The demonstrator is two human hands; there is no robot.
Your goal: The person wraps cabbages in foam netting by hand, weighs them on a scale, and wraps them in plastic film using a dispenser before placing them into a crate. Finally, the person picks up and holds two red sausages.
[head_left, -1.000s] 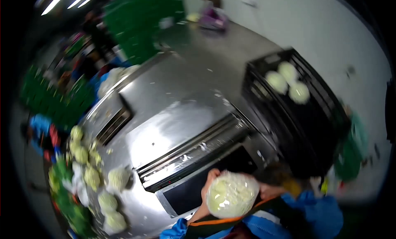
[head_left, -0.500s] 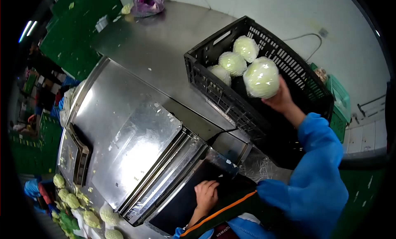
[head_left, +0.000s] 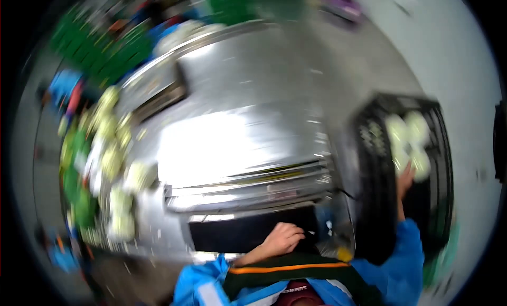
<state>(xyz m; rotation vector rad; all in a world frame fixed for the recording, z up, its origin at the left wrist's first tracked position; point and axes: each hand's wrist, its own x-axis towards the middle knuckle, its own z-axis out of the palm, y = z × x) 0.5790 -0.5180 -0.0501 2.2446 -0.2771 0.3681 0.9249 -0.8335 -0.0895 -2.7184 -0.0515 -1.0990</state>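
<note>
My right hand (head_left: 404, 182) reaches into the black plastic crate (head_left: 374, 200) on the right, its blurred fingers against a pale, film-wrapped cabbage (head_left: 421, 164). Other wrapped cabbages (head_left: 415, 128) sit close beside that one. My left hand (head_left: 284, 238) is curled closed, with nothing visible in it, over the dark panel (head_left: 227, 234) at the front of the steel wrapping machine (head_left: 248, 192). Motion smears the whole view, so finer detail on the cabbages is lost.
Several pale green cabbages (head_left: 112, 160) lie at the left end of the steel table. A scale-like box (head_left: 158, 97) stands behind them. A purple bag (head_left: 342, 5) is at the back. People in blue (head_left: 66, 89) are at the left, near green crates (head_left: 100, 47).
The view has swung left, so the crate now appears farther right. The cabbage in my right hand has gone down among the others. My left hand stays curled by the dark panel.
</note>
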